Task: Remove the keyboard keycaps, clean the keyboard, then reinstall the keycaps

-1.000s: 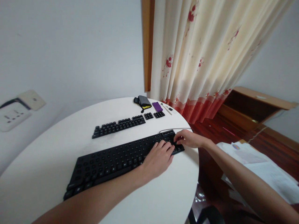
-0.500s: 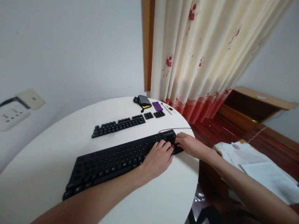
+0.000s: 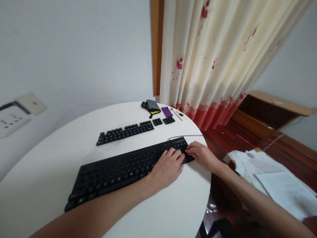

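A long black keyboard (image 3: 116, 168) lies aslant on the white round table (image 3: 158, 211). Most of its rows show bare key seats, while taller keycaps stand along the near row. My left hand (image 3: 168, 167) rests on the keyboard's right part, fingers bent and slightly apart, the thumb hidden. Beside it, my right hand (image 3: 201, 155) reaches in from the right with thumb and fingers pinched together at the keyboard's right end. Whatever is between those fingertips is hidden. Behind the keyboard, loose black keycaps (image 3: 126, 132) are laid out in rows, with two smaller groups to their right.
Toward the back edge lie a grey and yellow cloth (image 3: 153, 106), a purple pouch-like item (image 3: 166, 112) and a thin white brush-like tool (image 3: 177, 115). A cable (image 3: 188, 136) runs off the table's right side. Papers (image 3: 279, 185) cover a lower surface at right.
My right hand has shifted very slightly at the keyboard's right end, its fingers still pinched. My left hand stays in place. The view has moved a little.
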Motion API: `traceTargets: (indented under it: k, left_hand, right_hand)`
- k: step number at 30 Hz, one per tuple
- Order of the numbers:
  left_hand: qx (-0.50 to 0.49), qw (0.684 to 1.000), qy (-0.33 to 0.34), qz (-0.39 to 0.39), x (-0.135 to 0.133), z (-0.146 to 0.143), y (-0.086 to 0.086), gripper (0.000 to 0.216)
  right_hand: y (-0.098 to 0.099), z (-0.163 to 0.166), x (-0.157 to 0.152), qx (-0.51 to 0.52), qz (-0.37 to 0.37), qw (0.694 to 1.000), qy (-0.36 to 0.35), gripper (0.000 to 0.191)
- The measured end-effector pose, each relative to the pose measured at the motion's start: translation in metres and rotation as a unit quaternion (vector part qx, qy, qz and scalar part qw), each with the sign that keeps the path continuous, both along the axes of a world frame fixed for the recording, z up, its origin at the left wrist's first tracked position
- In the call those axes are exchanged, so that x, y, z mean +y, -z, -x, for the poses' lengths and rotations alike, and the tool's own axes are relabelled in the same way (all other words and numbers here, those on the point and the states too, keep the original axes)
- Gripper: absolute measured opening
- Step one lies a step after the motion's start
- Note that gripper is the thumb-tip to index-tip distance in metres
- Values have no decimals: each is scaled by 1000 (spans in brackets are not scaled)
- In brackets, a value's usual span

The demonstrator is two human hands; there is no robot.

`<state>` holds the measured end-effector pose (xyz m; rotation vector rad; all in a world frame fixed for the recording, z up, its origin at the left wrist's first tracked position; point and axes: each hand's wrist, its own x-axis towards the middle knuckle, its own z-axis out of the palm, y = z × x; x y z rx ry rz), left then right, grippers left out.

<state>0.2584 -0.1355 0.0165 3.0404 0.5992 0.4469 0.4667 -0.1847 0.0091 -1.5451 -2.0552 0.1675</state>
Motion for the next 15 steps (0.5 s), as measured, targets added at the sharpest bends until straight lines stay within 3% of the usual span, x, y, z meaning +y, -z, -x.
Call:
traceTargets:
  k: [4, 10, 15]
  left_hand:
    - [1, 1000, 0, 4, 1, 0, 1, 34]
    - [2, 1000, 3, 6, 1, 0, 2, 35]
    - [4, 1000, 2, 6, 1, 0, 1, 35]
  right_hand:
    - [-3, -4, 5, 19, 10, 999, -31, 22]
    - [6, -8, 6, 122, 8, 993, -2, 12]
    - [3, -8, 3, 70, 0, 997, -19, 15]
